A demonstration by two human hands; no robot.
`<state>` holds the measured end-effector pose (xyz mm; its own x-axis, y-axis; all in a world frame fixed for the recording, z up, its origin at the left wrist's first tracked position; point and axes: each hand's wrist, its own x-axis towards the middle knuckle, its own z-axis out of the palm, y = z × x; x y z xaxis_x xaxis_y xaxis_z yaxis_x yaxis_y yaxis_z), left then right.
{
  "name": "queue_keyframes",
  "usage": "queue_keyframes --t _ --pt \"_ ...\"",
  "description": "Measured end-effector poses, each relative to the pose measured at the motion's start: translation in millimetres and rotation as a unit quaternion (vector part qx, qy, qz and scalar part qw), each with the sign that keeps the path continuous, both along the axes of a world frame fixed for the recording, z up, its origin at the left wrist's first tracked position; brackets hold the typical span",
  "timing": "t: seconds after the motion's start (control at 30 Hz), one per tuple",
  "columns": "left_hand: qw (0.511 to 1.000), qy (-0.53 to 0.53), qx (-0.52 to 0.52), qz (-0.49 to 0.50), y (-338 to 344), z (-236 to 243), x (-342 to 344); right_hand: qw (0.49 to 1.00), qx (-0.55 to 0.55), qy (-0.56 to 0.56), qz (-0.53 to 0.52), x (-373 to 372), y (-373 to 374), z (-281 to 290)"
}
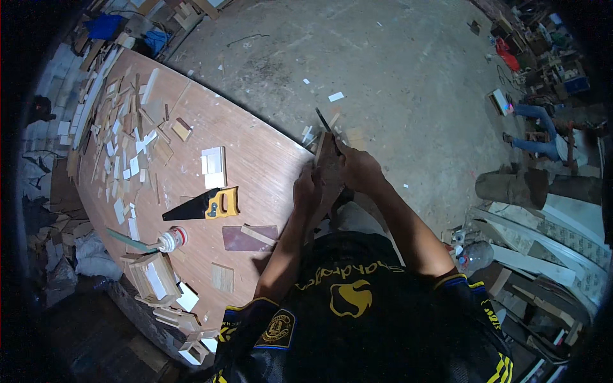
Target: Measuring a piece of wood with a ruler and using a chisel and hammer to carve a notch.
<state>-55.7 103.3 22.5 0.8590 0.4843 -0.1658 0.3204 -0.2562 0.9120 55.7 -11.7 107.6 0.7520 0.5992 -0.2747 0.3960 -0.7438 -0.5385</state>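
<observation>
table (262,163): brown, stood at your left
wood piece (329,167): was between your hands, by the table corner
left hand (308,189): you grasped the wood piece
right hand (360,168): you curled it; grasp could not be told
dark strip (323,119): jutted past your right hand

The held wood (329,163) is brown — the handsaw (199,206) black and yellow — the tabletop (258,167) pinkish-brown, faintly grained.

Scuffed grey floor (408,76) beside a large brown wood-topped table (255,159) under cool, uneven light
</observation>
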Motion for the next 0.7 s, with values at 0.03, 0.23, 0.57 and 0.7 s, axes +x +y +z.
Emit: queue_keyframes --t 0.03,0.23,0.57,0.7 --pt "0.999 -0.012 0.049 0.0 -1 -5 2 1.0 -0.003 0.005 0.002 3 0 3" --pt "0.995 0.036 0.085 -0.025 -18 -17 9 0.995 0.015 0.095 0.033 30 -21 -23" --pt "0.91 0.09 0.404 0.021 -17 -112 18 0.977 -0.134 0.166 0.016 24 6 -82" --pt "0.897 0.048 0.427 0.099 -17 -112 40 0.966 -0.164 0.199 0.004 29 27 -93"
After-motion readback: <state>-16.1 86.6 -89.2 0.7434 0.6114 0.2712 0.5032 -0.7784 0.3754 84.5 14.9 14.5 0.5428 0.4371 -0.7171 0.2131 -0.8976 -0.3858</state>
